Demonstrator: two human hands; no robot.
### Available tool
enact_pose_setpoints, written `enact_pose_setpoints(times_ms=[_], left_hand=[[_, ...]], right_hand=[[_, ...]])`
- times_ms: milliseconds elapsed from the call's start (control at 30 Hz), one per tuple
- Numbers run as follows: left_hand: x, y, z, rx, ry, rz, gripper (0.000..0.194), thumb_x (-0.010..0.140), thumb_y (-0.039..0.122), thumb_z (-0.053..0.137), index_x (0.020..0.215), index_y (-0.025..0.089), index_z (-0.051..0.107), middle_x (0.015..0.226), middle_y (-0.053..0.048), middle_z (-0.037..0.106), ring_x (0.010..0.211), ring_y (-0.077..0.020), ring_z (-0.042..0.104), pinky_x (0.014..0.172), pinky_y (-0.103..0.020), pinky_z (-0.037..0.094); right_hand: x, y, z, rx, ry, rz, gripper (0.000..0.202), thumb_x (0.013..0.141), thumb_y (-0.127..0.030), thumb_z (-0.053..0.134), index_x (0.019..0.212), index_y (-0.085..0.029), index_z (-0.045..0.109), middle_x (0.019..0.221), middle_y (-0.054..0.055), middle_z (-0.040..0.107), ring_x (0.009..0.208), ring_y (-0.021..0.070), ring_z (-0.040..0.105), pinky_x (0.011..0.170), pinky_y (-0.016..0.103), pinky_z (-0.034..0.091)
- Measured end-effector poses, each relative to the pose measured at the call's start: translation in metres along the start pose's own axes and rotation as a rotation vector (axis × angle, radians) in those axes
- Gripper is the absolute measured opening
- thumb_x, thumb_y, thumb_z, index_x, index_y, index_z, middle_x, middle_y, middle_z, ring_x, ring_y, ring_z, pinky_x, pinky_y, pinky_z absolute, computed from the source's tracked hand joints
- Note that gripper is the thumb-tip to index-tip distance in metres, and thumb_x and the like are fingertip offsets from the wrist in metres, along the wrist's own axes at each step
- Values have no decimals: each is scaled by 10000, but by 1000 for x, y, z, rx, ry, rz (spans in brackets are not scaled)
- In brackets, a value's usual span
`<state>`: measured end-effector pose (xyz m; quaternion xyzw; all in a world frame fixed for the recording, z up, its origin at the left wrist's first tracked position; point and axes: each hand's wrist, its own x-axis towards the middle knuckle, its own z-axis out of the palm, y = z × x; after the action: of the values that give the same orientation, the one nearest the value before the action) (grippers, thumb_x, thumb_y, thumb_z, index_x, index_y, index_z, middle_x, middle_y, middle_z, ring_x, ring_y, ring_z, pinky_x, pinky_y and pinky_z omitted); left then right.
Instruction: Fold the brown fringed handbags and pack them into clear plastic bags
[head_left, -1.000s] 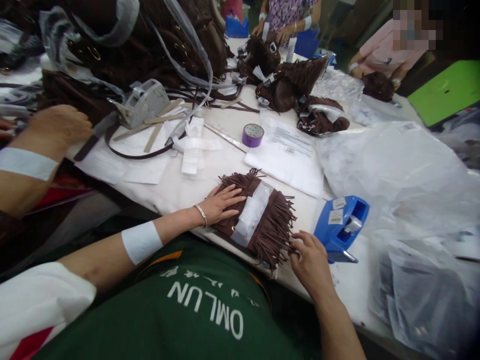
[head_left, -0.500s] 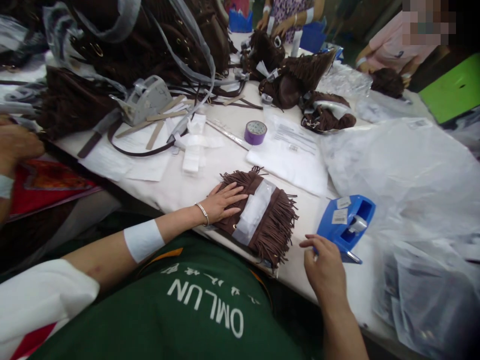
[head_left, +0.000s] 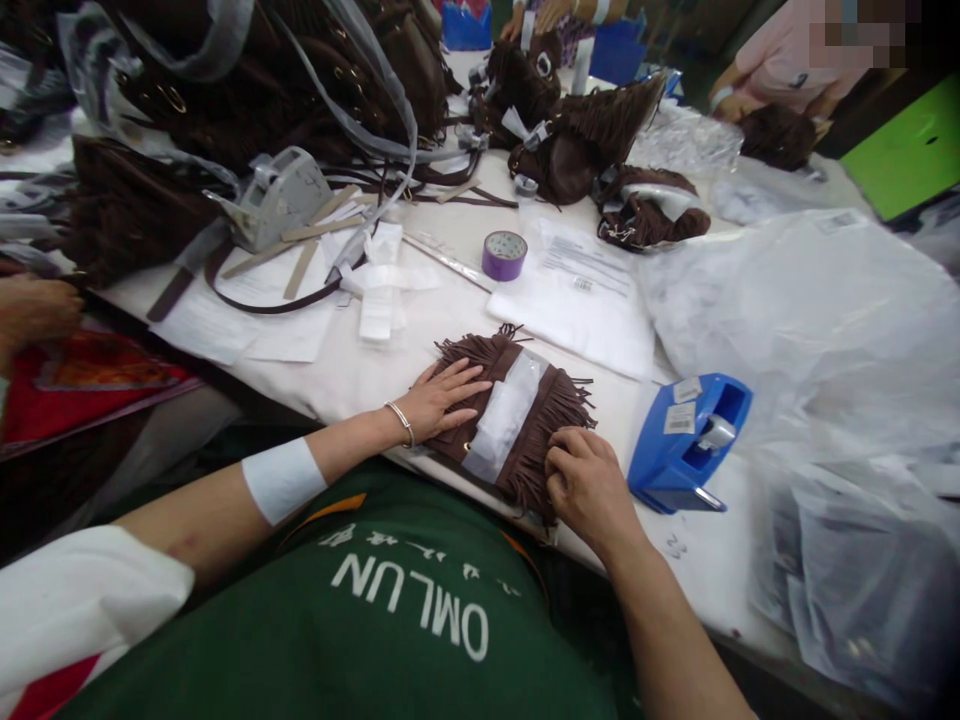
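A brown fringed bag lies flat at the table's near edge, with a whitish translucent wrap across its middle. My left hand rests on the bag's left part, palm down, fingers stretched out and spread. At the bag's right side my right hand has its fingers curled and closed at the hanging fringe; the fingertips are partly hidden. A blue tape dispenser with paper labels stands just right of that hand.
A purple tape roll sits beyond the bag, beside a printed white packet. Dark brown bags and a grey tape dispenser crowd the far left. Plastic bags cover the right. Other people's hands appear at the edges.
My right hand has moved left from beside the blue dispenser to the bag's fringe, and its fingers have closed. My left hand stays flat on the bag.
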<state>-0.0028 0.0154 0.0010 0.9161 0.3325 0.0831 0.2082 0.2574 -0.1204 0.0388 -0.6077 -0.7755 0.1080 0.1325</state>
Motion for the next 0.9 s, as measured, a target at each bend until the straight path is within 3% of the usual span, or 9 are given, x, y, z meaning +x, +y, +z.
enact_pose_setpoints(times_ms=[167,233,333,533,700,900], left_hand=[[0,-1,2,-1,0,4,480,936,421,435,1399,304,383,1503,-31,311,1414,-242,195,1134,-472,125],[0,-2,3,0,-3,12,485,937,420,432,1404,299,376,1505,-31,304,1415,-240,190,1133,-471,134],[1,-3,3,4,3,17,486,941,424,418,1406,293,374,1507,-35,301,1416,-243,187,1131,-468,147],[1,-3,3,24,-12,21,499,938,427,428,1415,301,355,1512,-31,291,1420,-241,172,1128,-458,160],[0,-3,3,21,-5,25,496,939,422,429,1416,309,351,1516,-23,279,1422,-239,164,1131,-457,141],[1,-5,4,-2,-10,26,500,939,432,420,1416,301,352,1518,-24,275,1423,-245,157,1130,-472,127]], right_hand=[[-25,8,-11,8,105,163,158,726,-104,508,760,-234,591,1034,46,602,1030,241,518,910,424,421],[-25,4,-11,40,137,128,238,759,-124,511,932,-247,620,1131,49,586,1103,241,500,962,431,400],[-11,-5,-4,50,65,-35,297,822,-168,524,1083,-276,616,1222,39,573,1201,240,457,1008,444,366],[16,-3,7,62,-34,-155,158,875,-212,518,947,-245,655,1143,52,625,1165,238,491,970,442,387],[4,8,-10,85,-153,-203,108,888,-247,514,907,-236,619,1139,44,617,1167,229,485,977,438,369],[-19,26,-16,-31,-153,-166,94,871,-255,531,877,-246,624,1149,31,614,1207,238,450,1009,459,333]])
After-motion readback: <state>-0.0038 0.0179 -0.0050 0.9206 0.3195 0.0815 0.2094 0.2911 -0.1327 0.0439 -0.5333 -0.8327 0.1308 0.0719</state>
